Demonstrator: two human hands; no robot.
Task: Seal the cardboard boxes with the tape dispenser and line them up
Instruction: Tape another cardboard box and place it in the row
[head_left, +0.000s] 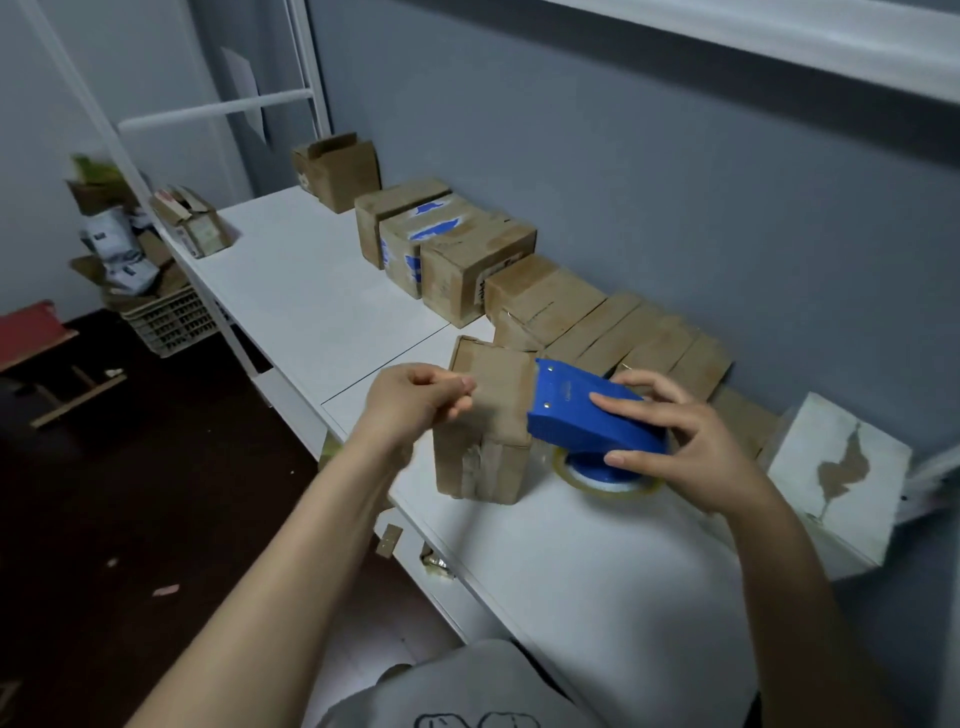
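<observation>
Broadly, we start from the white tabletop (311, 291), which runs from the lower right of the frame toward the upper left along the grey wall. Against that wall stands a row of boxes (587, 322), set side by side, so we judge the task well along. An open box (337, 171) at the row's far end, upper centre, looks unsealed. Out of line, at the centre of the frame, stands the cardboard box (488, 415) now in work. The blue tape dispenser (576, 410) lies over its top right edge, its clear roll (608, 483) just beside the box's right face. We read this as the taping stroke on this box. The next move, in our judgement, calls for drawing the dispenser across the flaps with the tape taut, then cutting and pressing it down before the box joins the row. The right hand (696, 457) grips the dispenser from the right, fingers spread over its back and side. The left hand (410, 400) is at the box's upper left edge, fingers curled, thumb to forefinger. Whether it pinches a tape end we cannot tell.
</observation>
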